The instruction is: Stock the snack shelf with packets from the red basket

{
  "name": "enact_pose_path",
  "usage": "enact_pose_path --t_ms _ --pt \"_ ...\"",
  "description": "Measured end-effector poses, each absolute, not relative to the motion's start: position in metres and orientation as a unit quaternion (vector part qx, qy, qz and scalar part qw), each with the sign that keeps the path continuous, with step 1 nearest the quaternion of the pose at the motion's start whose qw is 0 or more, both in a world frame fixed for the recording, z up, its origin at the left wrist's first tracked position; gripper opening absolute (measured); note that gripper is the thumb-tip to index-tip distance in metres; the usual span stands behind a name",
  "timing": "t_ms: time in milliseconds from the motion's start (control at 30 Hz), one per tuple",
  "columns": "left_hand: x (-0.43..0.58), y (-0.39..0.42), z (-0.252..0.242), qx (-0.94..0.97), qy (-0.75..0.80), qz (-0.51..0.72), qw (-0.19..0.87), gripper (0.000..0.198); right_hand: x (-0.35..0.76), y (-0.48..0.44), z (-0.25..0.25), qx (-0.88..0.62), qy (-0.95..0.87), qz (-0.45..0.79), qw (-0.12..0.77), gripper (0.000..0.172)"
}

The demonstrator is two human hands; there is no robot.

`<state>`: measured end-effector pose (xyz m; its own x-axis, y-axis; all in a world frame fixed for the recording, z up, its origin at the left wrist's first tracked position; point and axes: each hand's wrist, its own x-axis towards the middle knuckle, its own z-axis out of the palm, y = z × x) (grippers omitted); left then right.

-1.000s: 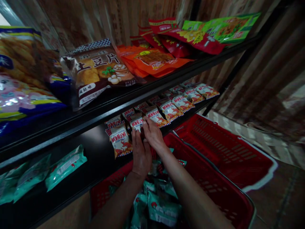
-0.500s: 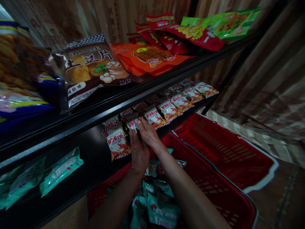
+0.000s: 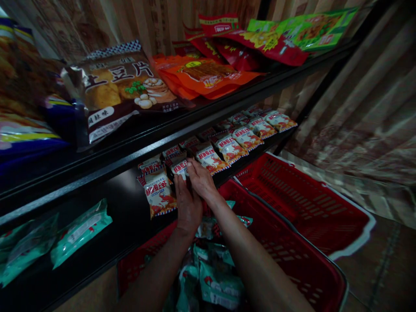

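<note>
On the lower shelf, a small white-and-orange snack bag (image 3: 179, 167) with red lettering lies in a row of matching bags. My left hand (image 3: 187, 203) has its fingers against the bag's front edge and covers its lower part. Close beside it, my right hand (image 3: 201, 178) grips the bag's right side, fingers pointing away from me. The two hands touch each other around the bag. To the left sits a similar snack bag (image 3: 160, 193), and to the right another white-and-orange bag (image 3: 210, 158). My fingertips are partly hidden.
Below my arms stands a red basket (image 3: 312, 277) holding teal packets (image 3: 221, 284); a second red basket (image 3: 325, 203) is beyond it. Teal bags (image 3: 81, 234) lie on the lower shelf's left. The upper shelf edge (image 3: 130, 158) overhangs, carrying a brown potato-chip bag (image 3: 120, 93) and orange bags (image 3: 208, 78).
The view has shifted very slightly. Both hands stay at the same snack bag, with almost no movement relative to the row.
</note>
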<state>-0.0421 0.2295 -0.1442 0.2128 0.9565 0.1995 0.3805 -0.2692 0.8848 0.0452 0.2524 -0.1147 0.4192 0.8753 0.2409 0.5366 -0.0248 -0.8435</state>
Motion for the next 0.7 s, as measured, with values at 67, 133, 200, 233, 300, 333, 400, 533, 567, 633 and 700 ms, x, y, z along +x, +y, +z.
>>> enact_pose_path --t_ms 67,133,200,233,300,333,400,533,567,633,700 --pt "-0.041 0.23 -0.145 0.69 0.483 0.4 0.362 0.056 0.045 0.252 -0.117 -0.689 -0.508 0.17 0.489 0.047" --pt "-0.038 0.229 -0.145 0.692 0.484 0.4 0.357 0.056 0.046 0.25 -0.116 -0.681 -0.508 0.15 0.506 0.047" --pt "-0.039 0.226 -0.141 0.7 0.48 0.402 0.345 0.056 0.046 0.246 -0.111 -0.67 -0.512 0.12 0.523 0.047" --pt "-0.041 0.222 -0.138 0.707 0.474 0.404 0.335 0.056 0.045 0.242 -0.106 -0.664 -0.516 0.103 0.531 0.046" --pt "-0.053 0.207 -0.129 0.723 0.457 0.411 0.314 0.055 0.042 0.23 -0.094 -0.649 -0.531 0.073 0.54 0.045" --pt "-0.063 0.197 -0.125 0.733 0.447 0.414 0.303 0.054 0.039 0.221 -0.087 -0.64 -0.54 0.059 0.543 0.044" --pt "-0.092 0.171 -0.12 0.75 0.432 0.408 0.29 0.052 0.028 0.202 -0.073 -0.616 -0.567 0.048 0.545 0.04" --pt "-0.169 0.124 -0.119 0.761 0.451 0.36 0.296 0.05 -0.011 0.162 -0.058 -0.564 -0.647 0.131 0.496 0.031" --pt "-0.189 0.117 -0.118 0.753 0.473 0.34 0.305 0.047 -0.022 0.154 -0.059 -0.549 -0.679 0.175 0.455 0.03" --pt "-0.226 0.107 -0.112 0.724 0.521 0.305 0.334 0.043 -0.045 0.14 -0.065 -0.504 -0.76 0.266 0.312 0.027" --pt "-0.257 0.097 -0.101 0.69 0.556 0.265 0.381 0.039 -0.064 0.126 -0.078 -0.439 -0.818 0.343 0.145 0.018"
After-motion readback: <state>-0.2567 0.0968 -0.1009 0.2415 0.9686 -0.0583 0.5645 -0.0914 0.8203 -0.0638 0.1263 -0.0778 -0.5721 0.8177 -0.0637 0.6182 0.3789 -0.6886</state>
